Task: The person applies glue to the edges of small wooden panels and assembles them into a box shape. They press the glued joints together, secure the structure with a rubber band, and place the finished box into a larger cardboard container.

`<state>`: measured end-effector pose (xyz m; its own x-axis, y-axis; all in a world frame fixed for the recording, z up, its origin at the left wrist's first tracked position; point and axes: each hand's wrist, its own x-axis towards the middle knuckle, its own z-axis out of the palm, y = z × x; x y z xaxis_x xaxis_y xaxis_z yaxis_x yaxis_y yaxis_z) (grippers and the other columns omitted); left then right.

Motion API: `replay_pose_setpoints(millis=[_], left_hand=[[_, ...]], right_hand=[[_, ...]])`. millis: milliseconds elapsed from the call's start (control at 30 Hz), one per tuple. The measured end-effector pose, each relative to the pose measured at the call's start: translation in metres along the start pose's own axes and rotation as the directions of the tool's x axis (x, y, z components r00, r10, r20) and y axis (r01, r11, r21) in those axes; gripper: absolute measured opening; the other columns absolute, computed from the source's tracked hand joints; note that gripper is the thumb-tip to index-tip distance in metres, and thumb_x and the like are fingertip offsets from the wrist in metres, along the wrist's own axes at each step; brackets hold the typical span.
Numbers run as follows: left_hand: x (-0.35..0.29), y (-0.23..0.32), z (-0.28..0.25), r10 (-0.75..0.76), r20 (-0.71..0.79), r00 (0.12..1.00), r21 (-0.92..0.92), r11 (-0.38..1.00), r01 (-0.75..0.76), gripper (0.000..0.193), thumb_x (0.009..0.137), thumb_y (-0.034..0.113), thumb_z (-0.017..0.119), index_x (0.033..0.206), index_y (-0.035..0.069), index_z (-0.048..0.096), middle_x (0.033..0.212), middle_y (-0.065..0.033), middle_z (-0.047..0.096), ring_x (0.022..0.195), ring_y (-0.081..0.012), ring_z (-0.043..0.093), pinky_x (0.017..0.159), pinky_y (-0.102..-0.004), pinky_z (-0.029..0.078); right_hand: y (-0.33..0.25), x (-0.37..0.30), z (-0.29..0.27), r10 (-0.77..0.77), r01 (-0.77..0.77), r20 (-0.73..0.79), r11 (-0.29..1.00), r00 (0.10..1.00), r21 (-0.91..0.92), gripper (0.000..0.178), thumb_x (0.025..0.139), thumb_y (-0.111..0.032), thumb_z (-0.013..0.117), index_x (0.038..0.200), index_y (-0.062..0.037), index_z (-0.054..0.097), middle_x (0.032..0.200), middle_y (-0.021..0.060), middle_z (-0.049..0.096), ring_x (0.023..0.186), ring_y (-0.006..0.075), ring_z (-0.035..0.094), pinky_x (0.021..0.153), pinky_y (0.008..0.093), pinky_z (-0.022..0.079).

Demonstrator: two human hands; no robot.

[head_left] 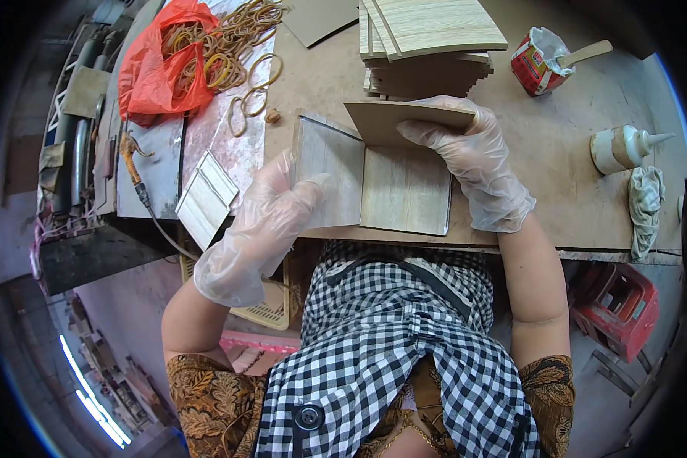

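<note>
Both hands wear clear plastic gloves. My left hand (271, 217) grips the left edge of a grey wood-grain panel (334, 172) standing tilted at the table's front edge. Against it lies a pale wood-grain panel (406, 191) with dark edges. My right hand (481, 156) holds a plain brown board (401, 122) by its right end, thumb on the near face. That board stands up along the back of the pale panel, and the three pieces meet near one corner. Whether they are joined there I cannot tell.
Behind the panels rises a stack of wood-grain boards (435, 27). To the right are a red tub (538, 65) with a wooden stick, a white glue bottle (618, 149) and a crumpled cloth (646, 210). A red plastic bag (156, 84), rubber bands (240, 38) and thin pieces (208, 200) lie left.
</note>
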<state>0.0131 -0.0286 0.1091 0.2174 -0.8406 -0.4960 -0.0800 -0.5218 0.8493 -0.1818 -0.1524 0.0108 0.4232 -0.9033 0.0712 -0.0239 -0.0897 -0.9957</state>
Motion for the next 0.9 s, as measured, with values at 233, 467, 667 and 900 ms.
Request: replay_pose_setpoints(millis=[233, 467, 667, 900], left_hand=[[0.003, 0.008, -0.002, -0.03, 0.073, 0.997, 0.094, 0.995, 0.023, 0.051, 0.093, 0.012, 0.064, 0.139, 0.001, 0.046, 0.119, -0.0053, 0.061, 0.107, -0.0132, 0.057, 0.094, -0.0299, 0.046], [0.004, 0.005, 0.0, -0.023, 0.076, 0.997, 0.074, 0.997, 0.017, 0.05, 0.094, 0.011, 0.063, 0.14, 0.001, 0.045, 0.122, -0.0065, 0.059, 0.107, -0.0133, 0.057, 0.095, -0.0305, 0.046], [0.007, 0.007, 0.011, 0.095, 0.097, 0.991, 0.297, 0.947, -0.12, 0.039, 0.089, 0.002, 0.047, 0.128, 0.0, 0.053, 0.109, -0.0093, 0.064, 0.095, -0.0163, 0.06, 0.086, -0.0331, 0.049], [0.014, -0.003, 0.018, 0.251, 0.114, 0.961, 0.303, 0.913, -0.274, 0.038, 0.084, 0.0, 0.046, 0.121, -0.001, 0.055, 0.101, -0.0146, 0.066, 0.092, -0.0208, 0.063, 0.082, -0.0352, 0.05]], right_hand=[[0.002, 0.001, 0.0, -0.005, 0.005, 0.001, 1.0, 1.0, 0.023, 0.023, 0.08, -0.018, 0.082, 0.101, -0.0091, 0.075, 0.094, 0.0043, 0.076, 0.083, 0.0112, 0.068, 0.078, 0.0269, 0.054], [0.001, 0.001, 0.0, 0.011, -0.011, 0.012, 1.0, 1.0, 0.007, 0.024, 0.08, -0.019, 0.082, 0.101, -0.0094, 0.075, 0.093, 0.0039, 0.076, 0.083, 0.011, 0.068, 0.078, 0.0267, 0.054], [-0.001, 0.0, 0.001, -0.014, 0.015, 0.019, 1.0, 1.0, -0.001, 0.023, 0.081, -0.018, 0.081, 0.101, -0.0089, 0.075, 0.093, 0.0037, 0.075, 0.082, 0.0106, 0.067, 0.077, 0.0266, 0.054], [0.001, -0.002, 0.002, -0.141, 0.139, 0.038, 0.989, 0.989, 0.057, 0.019, 0.081, -0.005, 0.078, 0.099, -0.0063, 0.074, 0.092, 0.0045, 0.074, 0.082, 0.0121, 0.067, 0.078, 0.0269, 0.054]])
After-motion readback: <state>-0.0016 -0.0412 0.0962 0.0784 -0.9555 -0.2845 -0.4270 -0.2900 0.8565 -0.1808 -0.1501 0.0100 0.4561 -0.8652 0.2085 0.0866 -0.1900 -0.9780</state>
